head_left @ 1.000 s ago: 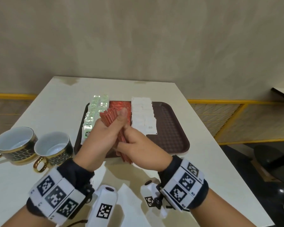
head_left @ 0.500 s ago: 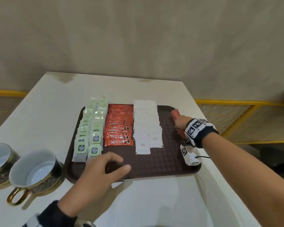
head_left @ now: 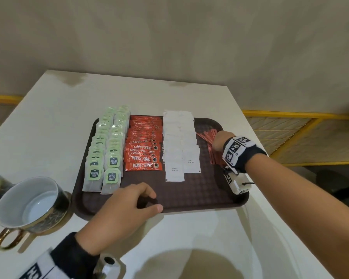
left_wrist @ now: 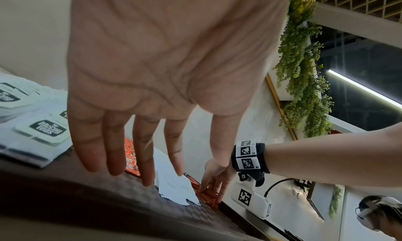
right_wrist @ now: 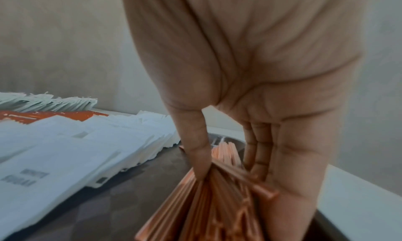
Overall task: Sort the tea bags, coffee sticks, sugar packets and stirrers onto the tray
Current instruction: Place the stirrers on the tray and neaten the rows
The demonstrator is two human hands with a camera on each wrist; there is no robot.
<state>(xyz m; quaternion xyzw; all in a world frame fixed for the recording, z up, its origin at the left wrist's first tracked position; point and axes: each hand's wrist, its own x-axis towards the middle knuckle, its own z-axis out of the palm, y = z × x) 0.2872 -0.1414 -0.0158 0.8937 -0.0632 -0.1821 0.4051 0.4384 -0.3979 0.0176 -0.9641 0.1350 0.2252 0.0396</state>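
Two cups (head_left: 31, 204) flank the tray (head_left: 199, 200); right grip (head_left: 220, 140) clasps stirrers (head_left: 207, 136), left (head_left: 121, 214) slack.

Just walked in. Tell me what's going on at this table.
A person is sorting drink supplies onto a brown tray. Tea bags, coffee sticks and sugar packets already lie in rows. The right hand is setting down a bundle of red stirrers at the tray's right side, fingers around them. The left hand holds nothing, over the tray's near edge. Two cups stand to the left.
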